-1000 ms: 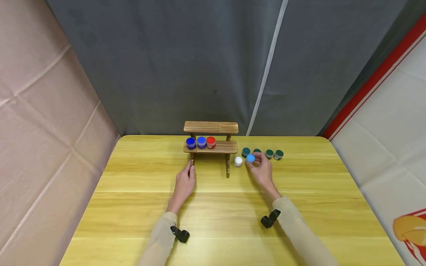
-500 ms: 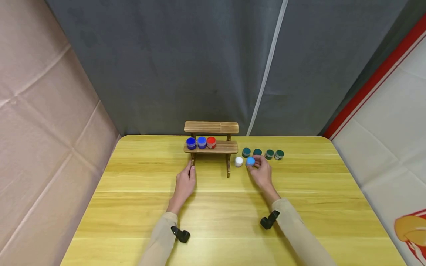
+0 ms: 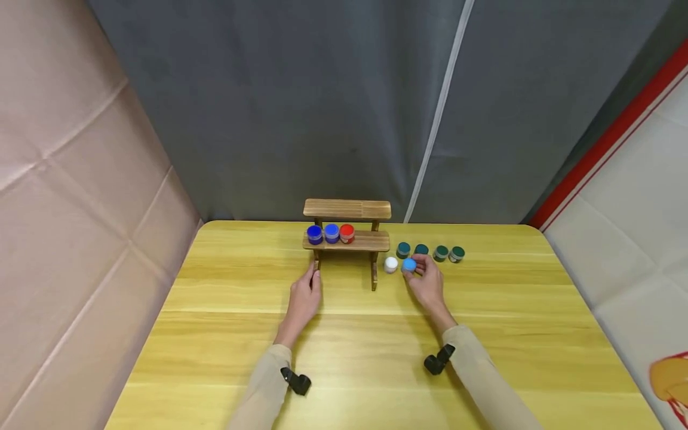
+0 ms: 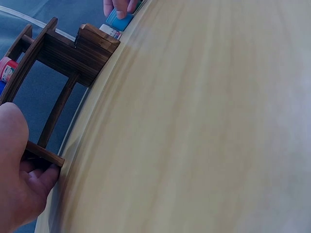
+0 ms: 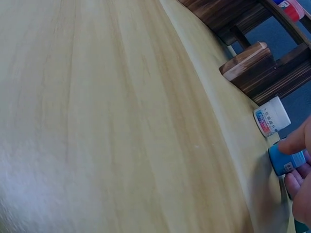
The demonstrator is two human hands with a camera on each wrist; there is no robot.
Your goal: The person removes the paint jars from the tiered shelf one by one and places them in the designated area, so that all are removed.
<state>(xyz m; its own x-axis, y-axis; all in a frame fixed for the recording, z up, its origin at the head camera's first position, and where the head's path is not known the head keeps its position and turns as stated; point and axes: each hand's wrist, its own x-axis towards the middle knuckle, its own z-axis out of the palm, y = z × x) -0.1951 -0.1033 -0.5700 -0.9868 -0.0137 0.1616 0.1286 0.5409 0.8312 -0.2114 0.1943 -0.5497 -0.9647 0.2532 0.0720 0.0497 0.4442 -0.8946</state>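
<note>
A two-tier wooden display rack (image 3: 371,242) stands at the table's back. My left hand (image 3: 304,297) grips the foot of its left leg (image 4: 46,154), thumb on one side and fingers on the other. On the lower shelf, a dark blue paint jar (image 3: 315,235), a lighter blue jar (image 3: 331,233) and a red jar (image 3: 346,233) sit side by side. Right of the rack, my right hand (image 3: 428,285) pinches a light blue paint jar (image 5: 284,159) between thumb and fingers, down at the tabletop. Just left of it stands a white jar (image 5: 272,116) with a printed label.
Several dark green-lidded jars (image 3: 441,253) form a row behind and to the right of my right hand. The rack's upper shelf (image 3: 347,208) is bare wood. A grey curtain (image 3: 301,119) hangs behind the table's back edge (image 3: 242,223).
My right hand has brought the light blue jar slightly nearer and down beside the white one, uncovering more of a green jar. My left hand stays on the rack. The head view has shifted slightly.
</note>
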